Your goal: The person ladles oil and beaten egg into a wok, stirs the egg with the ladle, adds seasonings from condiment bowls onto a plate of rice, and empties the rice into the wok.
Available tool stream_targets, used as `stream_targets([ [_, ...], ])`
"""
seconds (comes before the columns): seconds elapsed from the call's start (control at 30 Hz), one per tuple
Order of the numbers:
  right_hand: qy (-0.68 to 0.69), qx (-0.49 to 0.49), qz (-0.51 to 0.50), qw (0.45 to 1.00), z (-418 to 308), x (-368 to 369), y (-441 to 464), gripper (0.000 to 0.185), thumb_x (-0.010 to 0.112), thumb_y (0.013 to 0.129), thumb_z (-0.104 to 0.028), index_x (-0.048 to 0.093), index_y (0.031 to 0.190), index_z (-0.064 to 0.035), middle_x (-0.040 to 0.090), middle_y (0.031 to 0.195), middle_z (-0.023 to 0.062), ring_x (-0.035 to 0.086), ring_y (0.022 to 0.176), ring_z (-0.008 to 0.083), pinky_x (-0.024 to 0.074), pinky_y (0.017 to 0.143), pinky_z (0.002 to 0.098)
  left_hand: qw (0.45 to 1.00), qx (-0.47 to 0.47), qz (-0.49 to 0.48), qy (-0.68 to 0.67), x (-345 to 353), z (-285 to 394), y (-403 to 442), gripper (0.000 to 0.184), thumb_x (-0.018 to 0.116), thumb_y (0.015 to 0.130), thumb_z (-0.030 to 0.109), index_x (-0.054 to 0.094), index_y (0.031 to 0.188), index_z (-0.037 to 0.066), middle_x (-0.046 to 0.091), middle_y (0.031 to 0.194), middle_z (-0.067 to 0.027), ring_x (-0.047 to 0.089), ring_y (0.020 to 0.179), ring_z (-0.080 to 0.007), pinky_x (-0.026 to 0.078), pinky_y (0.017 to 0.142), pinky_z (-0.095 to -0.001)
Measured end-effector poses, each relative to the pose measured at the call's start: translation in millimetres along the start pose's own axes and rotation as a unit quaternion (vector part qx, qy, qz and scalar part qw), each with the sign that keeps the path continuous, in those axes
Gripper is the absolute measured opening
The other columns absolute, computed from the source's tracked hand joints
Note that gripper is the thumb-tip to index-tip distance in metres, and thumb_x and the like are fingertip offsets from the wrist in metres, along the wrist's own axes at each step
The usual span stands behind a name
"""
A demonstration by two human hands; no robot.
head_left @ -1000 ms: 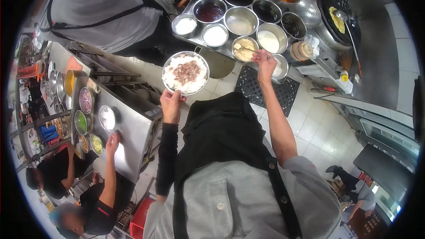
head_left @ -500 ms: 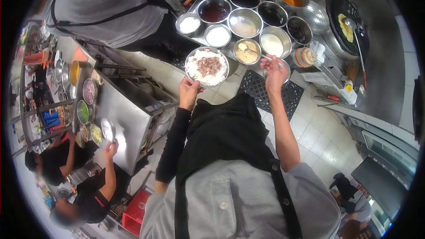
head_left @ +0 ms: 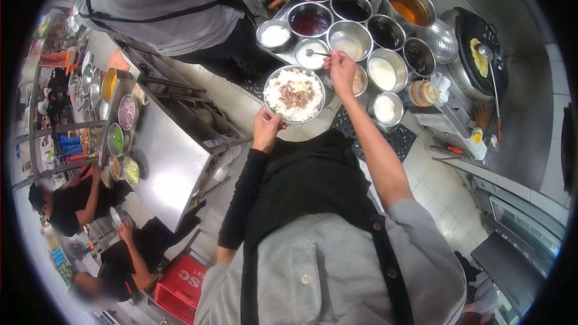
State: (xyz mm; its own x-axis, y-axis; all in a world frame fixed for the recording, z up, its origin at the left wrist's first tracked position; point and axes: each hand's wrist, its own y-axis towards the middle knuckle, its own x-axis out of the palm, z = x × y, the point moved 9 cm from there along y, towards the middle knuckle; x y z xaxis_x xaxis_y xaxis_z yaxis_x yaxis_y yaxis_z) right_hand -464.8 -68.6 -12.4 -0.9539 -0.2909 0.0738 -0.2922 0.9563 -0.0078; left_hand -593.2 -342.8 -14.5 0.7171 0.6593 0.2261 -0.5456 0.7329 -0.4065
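Note:
A round metal bowl [head_left: 271,108] of white rice [head_left: 308,113] topped with chopped brown meat [head_left: 296,94] rests in my left hand [head_left: 268,129], gripped at its near rim. Pale bits lie on the meat. My right hand [head_left: 341,73] is closed round the handle of a small metal spoon [head_left: 309,52]. The spoon's head is over a metal tub [head_left: 297,60] of white powder or grains; whether it touches them I cannot tell. Partly hidden behind my right hand is a tub [head_left: 360,81] with pale yellowish contents.
Several metal tubs of dark and red sauces [head_left: 310,19] crowd the counter ahead. To the right, a ladle [head_left: 485,52] lies on a dark round pan [head_left: 469,54]. A co-worker in grey [head_left: 162,12] stands close at upper left. A steel table [head_left: 165,162] is at left.
My right hand with the spoon has moved left, from the yellowish tub to the white one. Pale bits now show on the meat. A co-worker has lifted a bowl off the steel table.

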Motion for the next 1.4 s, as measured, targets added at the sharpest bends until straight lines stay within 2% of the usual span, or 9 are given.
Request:
stream_targets([
  [0.23, -0.05, 0.002, -0.005, 0.999, 5.1, 19.6, -0.4, 0.028, 0.054, 0.105, -0.017, 0.068, 0.099, 0.0067, 0.071, 0.077, 0.0115, 0.066, 0.063, 0.0133, 0.0538, 0.059, 0.0267, 0.999, 0.002, 0.033, -0.011, -27.2, 4.8, -8.0, 0.015, 0.059, 0.092, 0.001, 0.052, 0.105, -0.002, 0.069, 0.09, -0.0112, 0.066, 0.067, -0.0148, 0.055, 0.06, -0.0253],
  [0.37, 0.033, 0.038, 0.004, 0.999, 16.6, 20.1, -3.7, 0.027, 0.054, 0.105, -0.017, 0.067, 0.1, 0.0071, 0.07, 0.078, 0.0125, 0.066, 0.063, 0.0145, 0.0542, 0.059, 0.0266, 0.999, -0.006, 0.048, -0.018, -33.4, 6.7, -6.7, 0.017, 0.059, 0.092, 0.001, 0.053, 0.107, -0.003, 0.069, 0.09, -0.0114, 0.066, 0.066, -0.0146, 0.055, 0.06, -0.0252],
  [0.47, 0.096, 0.067, 0.037, 0.992, 21.8, 11.4, -5.5, 0.027, 0.054, 0.105, -0.015, 0.066, 0.1, 0.008, 0.07, 0.079, 0.0141, 0.066, 0.063, 0.0157, 0.055, 0.059, 0.027, 0.998, 0.003, 0.062, -0.026, -41.5, 5.5, -0.9, 0.009, 0.058, 0.091, -0.001, 0.051, 0.096, -0.002, 0.069, 0.081, -0.0133, 0.067, 0.062, -0.0157, 0.055, 0.057, -0.0247],
  [0.73, 0.22, 0.098, 0.08, 0.967, 27.7, -12.6, -6.3, 0.028, 0.054, 0.106, -0.016, 0.063, 0.104, 0.0098, 0.07, 0.081, 0.0189, 0.066, 0.062, 0.0199, 0.0556, 0.06, 0.03, 0.997, -0.018, 0.071, -0.018, -56.9, 2.1, 15.9, 0.012, 0.059, 0.091, 0.001, 0.052, 0.1, 0.0, 0.067, 0.084, -0.0106, 0.066, 0.065, -0.0153, 0.055, 0.06, -0.0253],
  [0.93, 0.228, 0.085, 0.071, 0.967, -3.1, -23.0, -19.3, 0.03, 0.055, 0.106, -0.018, 0.063, 0.105, 0.011, 0.07, 0.084, 0.0187, 0.067, 0.067, 0.0201, 0.0561, 0.063, 0.0299, 0.997, -0.03, 0.069, -0.029, -54.9, 8.8, 26.8, 0.011, 0.06, 0.091, 0.002, 0.051, 0.098, 0.002, 0.063, 0.082, -0.0077, 0.065, 0.067, -0.0152, 0.054, 0.061, -0.0258],
  [1.03, 0.217, 0.078, 0.017, 0.973, -41.5, -6.8, -39.4, 0.03, 0.055, 0.106, -0.019, 0.065, 0.106, 0.01, 0.071, 0.085, 0.0166, 0.067, 0.071, 0.0181, 0.0558, 0.065, 0.0292, 0.997, -0.027, 0.064, -0.038, -54.5, 11.7, 34.9, 0.011, 0.059, 0.091, 0.002, 0.05, 0.096, 0.002, 0.063, 0.082, -0.0074, 0.065, 0.067, -0.0154, 0.054, 0.061, -0.0259],
  [1.13, 0.057, 0.004, -0.123, 0.991, -87.1, 34.1, -58.1, 0.03, 0.056, 0.106, -0.019, 0.067, 0.107, 0.0082, 0.071, 0.086, 0.0139, 0.067, 0.073, 0.0157, 0.0555, 0.066, 0.0286, 0.997, -0.024, 0.058, -0.045, -57.9, 10.8, 45.2, 0.011, 0.059, 0.091, 0.002, 0.049, 0.095, 0.003, 0.064, 0.085, -0.009, 0.064, 0.067, -0.0156, 0.054, 0.062, -0.0261],
  [1.27, 0.005, -0.06, -0.037, 0.997, -77.6, 75.4, -15.5, 0.028, 0.055, 0.105, -0.017, 0.069, 0.104, 0.0073, 0.07, 0.079, 0.0109, 0.065, 0.066, 0.0136, 0.0541, 0.063, 0.0265, 0.997, -0.018, 0.049, -0.064, -62.3, 14.3, 49.7, 0.011, 0.058, 0.092, 0.0, 0.05, 0.099, 0.002, 0.066, 0.086, -0.0099, 0.065, 0.067, -0.0146, 0.054, 0.061, -0.0251],
  [1.4, 0.038, -0.007, -0.014, 0.999, 6.6, 122.0, 34.7, 0.027, 0.055, 0.104, -0.016, 0.069, 0.097, 0.0069, 0.071, 0.076, 0.0127, 0.067, 0.062, 0.0145, 0.0544, 0.058, 0.0281, 0.997, -0.005, 0.043, -0.068, -78.9, 22.8, 40.6, 0.017, 0.057, 0.092, -0.002, 0.053, 0.109, -0.002, 0.068, 0.088, -0.0103, 0.065, 0.066, -0.0131, 0.053, 0.058, -0.0238],
])
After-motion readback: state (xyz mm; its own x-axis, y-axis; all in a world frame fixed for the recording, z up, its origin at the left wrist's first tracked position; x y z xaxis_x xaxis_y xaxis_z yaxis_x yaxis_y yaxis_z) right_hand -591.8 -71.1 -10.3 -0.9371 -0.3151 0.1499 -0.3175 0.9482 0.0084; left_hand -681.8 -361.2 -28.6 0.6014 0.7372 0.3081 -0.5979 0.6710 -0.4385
